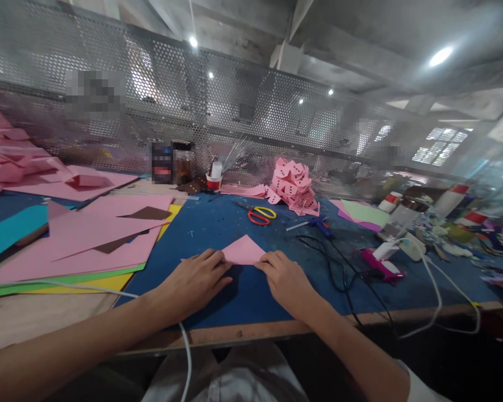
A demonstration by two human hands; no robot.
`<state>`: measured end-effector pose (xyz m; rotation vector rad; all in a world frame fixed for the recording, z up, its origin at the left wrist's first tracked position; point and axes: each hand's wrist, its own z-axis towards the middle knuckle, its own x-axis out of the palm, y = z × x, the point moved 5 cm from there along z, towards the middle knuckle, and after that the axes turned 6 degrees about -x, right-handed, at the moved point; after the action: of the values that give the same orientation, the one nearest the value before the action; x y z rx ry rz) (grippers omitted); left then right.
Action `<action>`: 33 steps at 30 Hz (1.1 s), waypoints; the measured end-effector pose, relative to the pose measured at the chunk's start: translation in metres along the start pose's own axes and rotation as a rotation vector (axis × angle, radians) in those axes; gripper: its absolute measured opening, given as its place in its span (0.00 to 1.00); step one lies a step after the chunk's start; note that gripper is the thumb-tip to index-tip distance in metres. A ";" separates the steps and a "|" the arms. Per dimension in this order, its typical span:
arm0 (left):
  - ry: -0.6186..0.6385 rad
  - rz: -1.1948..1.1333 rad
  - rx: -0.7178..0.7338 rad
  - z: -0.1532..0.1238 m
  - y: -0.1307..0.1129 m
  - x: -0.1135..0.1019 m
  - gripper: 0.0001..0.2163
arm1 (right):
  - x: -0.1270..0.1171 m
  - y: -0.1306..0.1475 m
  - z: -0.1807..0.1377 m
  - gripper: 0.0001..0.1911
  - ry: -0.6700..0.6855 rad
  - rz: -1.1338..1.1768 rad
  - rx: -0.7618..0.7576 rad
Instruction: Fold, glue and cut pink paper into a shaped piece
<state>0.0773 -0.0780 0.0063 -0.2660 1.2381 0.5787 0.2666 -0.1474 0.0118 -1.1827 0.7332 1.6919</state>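
Observation:
A small pink paper piece (243,251), folded to a point at the top, lies on the blue mat (251,296). My left hand (197,279) rests flat with its fingers pressed on the paper's left lower edge. My right hand (285,279) presses its fingertips on the right lower edge. Both hands lie palm down with fingers stretched toward each other.
Large pink sheets (88,234) over green and yellow ones lie at left. Scissors (260,214) and a heap of cut pink pieces (293,187) sit behind. A glue gun (381,262) with cables lies at right. A perforated metal screen (235,111) closes the back.

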 end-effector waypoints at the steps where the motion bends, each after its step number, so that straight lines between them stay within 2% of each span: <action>1: 0.006 -0.014 -0.012 -0.002 0.002 0.000 0.13 | 0.000 -0.002 -0.001 0.17 -0.003 0.003 0.009; 10: -0.004 -0.107 -0.082 -0.012 0.013 0.001 0.12 | -0.006 -0.025 -0.021 0.17 -0.062 -0.029 0.113; 20: 0.049 -0.067 -0.195 -0.025 0.019 -0.004 0.13 | -0.005 -0.028 -0.022 0.18 -0.108 -0.015 0.116; 26: 0.021 0.010 -0.260 -0.033 0.023 -0.007 0.15 | -0.007 -0.028 -0.023 0.18 -0.103 -0.002 0.126; 33: -0.053 0.058 -0.225 -0.040 0.023 -0.007 0.15 | -0.008 -0.027 -0.024 0.19 -0.107 0.002 0.126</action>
<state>0.0312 -0.0801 0.0026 -0.4018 1.1328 0.7722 0.3018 -0.1593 0.0117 -0.9965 0.7634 1.6719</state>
